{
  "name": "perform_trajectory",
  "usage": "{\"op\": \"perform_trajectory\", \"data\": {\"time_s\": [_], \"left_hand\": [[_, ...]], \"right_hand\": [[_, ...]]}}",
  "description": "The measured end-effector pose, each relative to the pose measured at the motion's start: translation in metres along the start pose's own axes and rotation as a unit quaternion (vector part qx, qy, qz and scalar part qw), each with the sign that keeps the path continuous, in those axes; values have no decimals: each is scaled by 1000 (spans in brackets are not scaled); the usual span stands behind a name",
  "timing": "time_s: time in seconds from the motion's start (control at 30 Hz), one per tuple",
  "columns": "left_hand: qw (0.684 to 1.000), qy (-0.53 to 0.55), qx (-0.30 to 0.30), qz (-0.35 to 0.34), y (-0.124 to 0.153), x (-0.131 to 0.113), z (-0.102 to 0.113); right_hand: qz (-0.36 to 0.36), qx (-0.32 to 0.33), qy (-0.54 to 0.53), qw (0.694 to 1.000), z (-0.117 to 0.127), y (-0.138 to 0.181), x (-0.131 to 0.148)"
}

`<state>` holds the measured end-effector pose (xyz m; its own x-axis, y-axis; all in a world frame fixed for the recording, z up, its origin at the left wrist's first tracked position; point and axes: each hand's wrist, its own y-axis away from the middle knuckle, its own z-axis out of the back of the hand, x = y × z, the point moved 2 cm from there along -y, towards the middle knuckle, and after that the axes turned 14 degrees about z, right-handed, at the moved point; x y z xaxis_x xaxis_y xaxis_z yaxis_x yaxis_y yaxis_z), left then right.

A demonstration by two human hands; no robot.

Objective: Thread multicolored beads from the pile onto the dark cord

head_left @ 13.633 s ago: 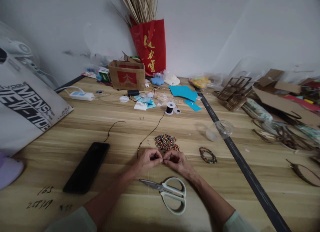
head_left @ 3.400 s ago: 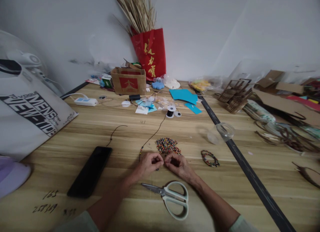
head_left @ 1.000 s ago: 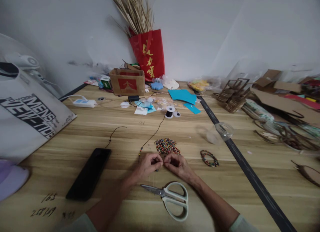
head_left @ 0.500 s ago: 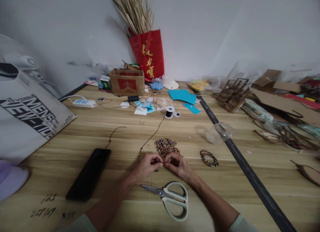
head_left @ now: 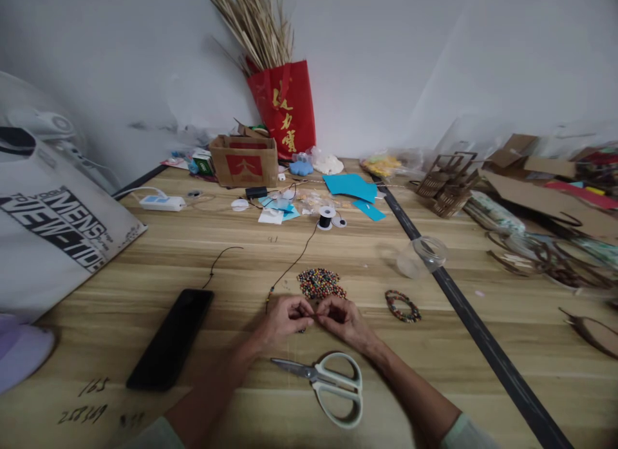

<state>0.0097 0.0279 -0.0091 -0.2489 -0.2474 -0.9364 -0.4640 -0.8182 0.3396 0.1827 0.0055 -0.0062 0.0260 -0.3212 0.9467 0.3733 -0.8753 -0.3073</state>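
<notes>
My left hand [head_left: 284, 317] and my right hand [head_left: 340, 317] rest on the wooden table [head_left: 145, 262], fingertips pinched together just in front of a pile of small coloured beads [head_left: 320, 283]. A thin black cord [head_left: 294, 262] with a few beads on it runs from my left fingers back to a black spool [head_left: 326, 218]. What my right fingers pinch is too small to make out. Pale-handled scissors [head_left: 328, 380] lie shut just below my wrists.
A finished bead bracelet [head_left: 402, 305] lies right of my hands, a clear plastic jar [head_left: 421, 255] on its side behind it. A black phone [head_left: 170, 337] lies to the left. A cardboard box [head_left: 244, 160], red bag [head_left: 282, 107], blue paper and wooden parts crowd the back and right.
Both hands stay pinched together at the same spot by the bead pile; only small finger movement and a slight shift of the view.
</notes>
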Motion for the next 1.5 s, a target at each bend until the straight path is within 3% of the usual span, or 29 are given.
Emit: {"op": "perform_trajectory", "data": {"time_s": [0.73,1.5], "left_hand": [[998,-57,-24,-31,0,-2,-1],[998,-59,-17,-14,3,-3,-3]], "right_hand": [[11,12,13,1000,-1,-1,7],[11,8,14,1000,-2,0,2]]}}
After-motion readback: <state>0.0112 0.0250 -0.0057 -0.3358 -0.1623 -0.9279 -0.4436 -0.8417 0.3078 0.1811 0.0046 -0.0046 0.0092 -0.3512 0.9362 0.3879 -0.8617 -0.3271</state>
